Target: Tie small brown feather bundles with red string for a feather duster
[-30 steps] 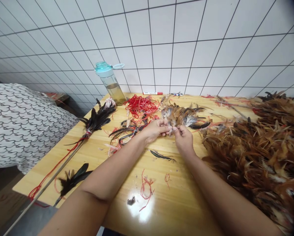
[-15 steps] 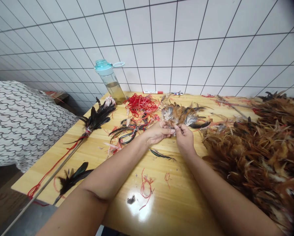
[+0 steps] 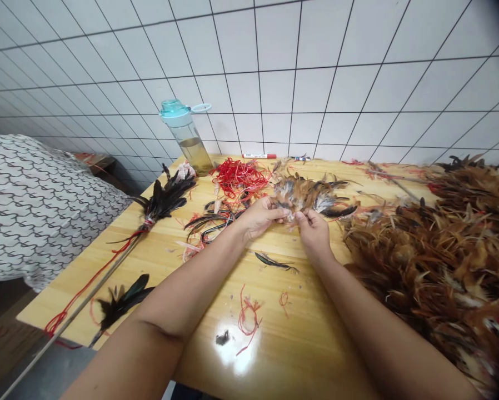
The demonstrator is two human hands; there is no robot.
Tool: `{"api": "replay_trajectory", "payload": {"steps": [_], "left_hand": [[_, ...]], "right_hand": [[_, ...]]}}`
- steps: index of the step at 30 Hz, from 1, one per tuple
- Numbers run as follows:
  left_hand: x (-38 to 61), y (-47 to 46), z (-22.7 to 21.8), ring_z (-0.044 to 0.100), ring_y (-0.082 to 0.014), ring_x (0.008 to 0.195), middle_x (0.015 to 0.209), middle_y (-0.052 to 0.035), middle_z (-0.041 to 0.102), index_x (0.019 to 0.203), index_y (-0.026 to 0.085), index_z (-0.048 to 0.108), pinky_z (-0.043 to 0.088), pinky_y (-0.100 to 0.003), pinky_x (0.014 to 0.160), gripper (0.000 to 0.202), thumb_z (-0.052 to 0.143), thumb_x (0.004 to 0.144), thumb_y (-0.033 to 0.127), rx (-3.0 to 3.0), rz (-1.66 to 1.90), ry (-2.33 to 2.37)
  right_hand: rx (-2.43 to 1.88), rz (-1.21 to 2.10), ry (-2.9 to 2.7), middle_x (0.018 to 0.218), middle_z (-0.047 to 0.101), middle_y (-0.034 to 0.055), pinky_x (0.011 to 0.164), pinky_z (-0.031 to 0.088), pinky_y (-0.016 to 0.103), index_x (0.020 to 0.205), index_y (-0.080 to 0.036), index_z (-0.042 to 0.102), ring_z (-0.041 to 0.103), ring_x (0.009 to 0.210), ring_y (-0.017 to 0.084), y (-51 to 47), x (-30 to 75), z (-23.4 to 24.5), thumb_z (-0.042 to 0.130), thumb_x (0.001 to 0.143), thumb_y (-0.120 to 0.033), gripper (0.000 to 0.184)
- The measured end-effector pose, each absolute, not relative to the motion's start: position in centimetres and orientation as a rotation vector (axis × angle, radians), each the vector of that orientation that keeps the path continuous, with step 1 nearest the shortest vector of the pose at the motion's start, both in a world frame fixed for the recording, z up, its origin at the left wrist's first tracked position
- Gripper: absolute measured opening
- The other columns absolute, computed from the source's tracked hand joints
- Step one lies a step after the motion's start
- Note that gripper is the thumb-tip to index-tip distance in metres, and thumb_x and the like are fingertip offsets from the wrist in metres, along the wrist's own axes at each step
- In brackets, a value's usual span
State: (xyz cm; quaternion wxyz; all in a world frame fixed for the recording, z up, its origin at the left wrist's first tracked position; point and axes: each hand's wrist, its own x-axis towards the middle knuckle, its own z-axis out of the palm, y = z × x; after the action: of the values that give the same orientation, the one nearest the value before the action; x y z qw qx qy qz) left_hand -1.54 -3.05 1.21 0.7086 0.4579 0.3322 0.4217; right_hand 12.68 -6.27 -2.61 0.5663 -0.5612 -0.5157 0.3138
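My left hand and my right hand meet at the middle of a wooden table. Both pinch the quill ends of a small bunch of brown and white feathers that fans away from me. The fingers of each hand are closed on the bunch. A tangle of red string lies just beyond my left hand. A single dark feather lies on the table below my wrists.
A large heap of brown feathers covers the table's right side. A thin stick with black feathers tied on by red string runs off the left edge. A water bottle stands by the tiled wall. A person's patterned garment is at left.
Both hands stay on the feather bunch and have shifted slightly away from me. The left fingers have moved a little along the quills. Nothing else on the table has moved.
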Motion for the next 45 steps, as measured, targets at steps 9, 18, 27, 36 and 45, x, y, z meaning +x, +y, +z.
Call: {"api": "replay_trajectory", "payload": {"steps": [9, 18, 27, 36, 45], "left_hand": [[-1.74, -3.05, 1.37, 0.054, -0.0087, 0.064, 0.072, -0.0004, 0.06, 0.081, 0.011, 0.059, 0.041, -0.022, 0.062, 0.03, 0.076, 0.062, 0.027, 1.318, 0.905, 0.816], [-2.05, -2.64, 1.05, 0.054, -0.0093, 0.066, 0.072, 0.0013, 0.058, 0.083, 0.013, 0.056, 0.041, -0.022, 0.065, 0.018, 0.065, 0.069, 0.02, 1.624, 0.864, 0.858], [-2.03, -2.72, 0.77, 0.058, -0.0072, 0.064, 0.074, 0.0032, 0.059, 0.092, 0.015, 0.05, 0.046, -0.021, 0.065, 0.046, 0.08, 0.058, 0.022, 1.287, 0.997, 0.821], [-2.39, -2.75, 1.06, 0.055, -0.0067, 0.058, 0.065, -0.0038, 0.064, 0.071, 0.007, 0.061, 0.041, -0.02, 0.059, 0.036, 0.08, 0.061, 0.036, 1.292, 0.795, 0.804], [-1.89, -3.09, 1.0, 0.057, -0.0081, 0.058, 0.062, -0.0023, 0.063, 0.066, 0.009, 0.057, 0.041, -0.021, 0.057, 0.039, 0.083, 0.055, 0.036, 1.265, 0.807, 0.811]], "right_hand": [[-1.45, 0.659, -1.451, 0.058, 0.048, -0.0006, 0.06, 0.032, 0.028, 0.057, -0.02, 0.051, 0.043, 0.06, 0.015, -6.3, 12.86, -2.59, 0.051, 0.075, -0.036, 0.024], [-1.474, 0.692, -1.54, 0.058, 0.051, 0.0004, 0.059, 0.034, 0.027, 0.058, -0.02, 0.054, 0.047, 0.063, 0.016, -5.99, 12.99, -2.89, 0.054, 0.074, -0.034, 0.022], [-1.394, 0.696, -1.554, 0.056, 0.047, -0.0008, 0.058, 0.034, 0.027, 0.057, -0.021, 0.046, 0.045, 0.062, 0.015, -5.93, 13.11, -2.89, 0.052, 0.075, -0.033, 0.023], [-1.32, 0.666, -1.635, 0.06, 0.05, 0.0005, 0.064, 0.039, 0.029, 0.057, -0.021, 0.047, 0.048, 0.066, 0.017, -5.92, 13.08, -2.87, 0.052, 0.076, -0.028, 0.02], [-1.407, 0.601, -1.687, 0.066, 0.058, 0.0033, 0.069, 0.042, 0.031, 0.059, -0.021, 0.054, 0.053, 0.071, 0.018, -5.94, 13.15, -2.95, 0.049, 0.078, -0.023, 0.019]]}}
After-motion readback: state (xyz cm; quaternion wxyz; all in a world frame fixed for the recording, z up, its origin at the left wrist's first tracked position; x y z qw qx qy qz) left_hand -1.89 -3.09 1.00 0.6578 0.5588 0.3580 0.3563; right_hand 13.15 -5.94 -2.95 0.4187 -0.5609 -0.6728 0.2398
